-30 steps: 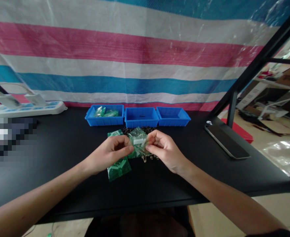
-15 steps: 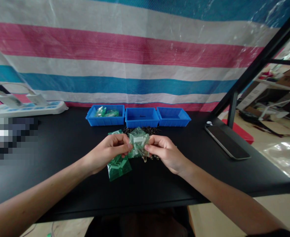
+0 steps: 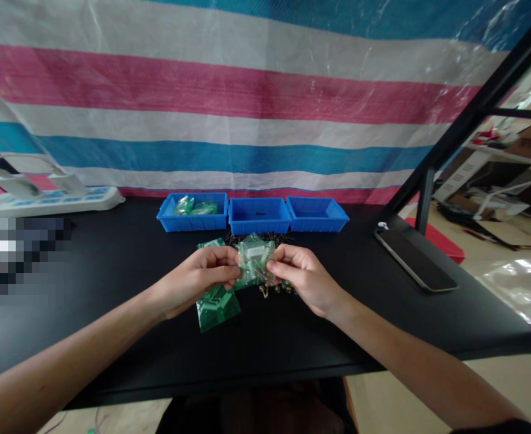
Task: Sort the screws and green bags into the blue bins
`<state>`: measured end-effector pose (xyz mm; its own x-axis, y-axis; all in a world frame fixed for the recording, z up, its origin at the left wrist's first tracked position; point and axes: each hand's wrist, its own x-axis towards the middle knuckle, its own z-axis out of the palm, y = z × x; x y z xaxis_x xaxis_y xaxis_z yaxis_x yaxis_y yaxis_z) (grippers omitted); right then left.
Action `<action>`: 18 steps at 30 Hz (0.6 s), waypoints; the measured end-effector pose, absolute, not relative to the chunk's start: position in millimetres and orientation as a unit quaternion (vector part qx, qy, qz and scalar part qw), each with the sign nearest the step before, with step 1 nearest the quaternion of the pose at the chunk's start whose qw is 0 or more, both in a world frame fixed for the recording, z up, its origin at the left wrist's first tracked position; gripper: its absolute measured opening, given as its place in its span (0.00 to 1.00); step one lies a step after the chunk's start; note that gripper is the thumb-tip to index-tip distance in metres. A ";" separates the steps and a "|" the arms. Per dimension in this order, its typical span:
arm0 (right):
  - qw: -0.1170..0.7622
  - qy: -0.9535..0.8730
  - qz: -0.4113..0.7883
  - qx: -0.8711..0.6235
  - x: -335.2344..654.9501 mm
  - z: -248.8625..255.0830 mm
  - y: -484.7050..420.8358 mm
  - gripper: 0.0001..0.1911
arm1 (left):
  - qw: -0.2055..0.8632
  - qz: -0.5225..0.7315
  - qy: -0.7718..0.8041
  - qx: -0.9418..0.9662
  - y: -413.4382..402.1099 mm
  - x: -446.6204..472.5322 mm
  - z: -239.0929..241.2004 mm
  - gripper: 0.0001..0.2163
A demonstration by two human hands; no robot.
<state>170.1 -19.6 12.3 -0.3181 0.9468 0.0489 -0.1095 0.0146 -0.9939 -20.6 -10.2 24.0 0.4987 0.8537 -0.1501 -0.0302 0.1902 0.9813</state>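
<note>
Between my hands is a small clear green plastic bag (image 3: 255, 256) with pale pieces inside. My left hand (image 3: 208, 269) pinches its left edge, while my right hand (image 3: 299, 274) grips the right edge. Below my left hand lies another green plastic bag (image 3: 217, 309) on the black table (image 3: 274, 343), and a further green bag (image 3: 211, 243) shows partly behind that hand. Dark thin screws or pins (image 3: 272, 240) are heaped just past the held bag. Small metal pieces (image 3: 283, 288) lie by my right fingers, partly hidden.
Three blue bins stand in a row: the left bin (image 3: 193, 225) holds green bags, the middle bin (image 3: 260, 226) a small dark piece, and there is a right bin (image 3: 318, 224). A phone (image 3: 416, 259) lies right, a power strip (image 3: 97, 201) left. A striped sheet (image 3: 247, 108) hangs behind.
The held bag has shifted very slightly and its plastic is creased a little differently. Both hands keep their grip in nearly the same place.
</note>
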 end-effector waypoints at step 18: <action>0.446 -0.582 0.560 -0.386 171.0 14.7 -20.8 0.08 | 0.674 0.342 0.361 0.546 -9.7 -21.6 23.4 0.06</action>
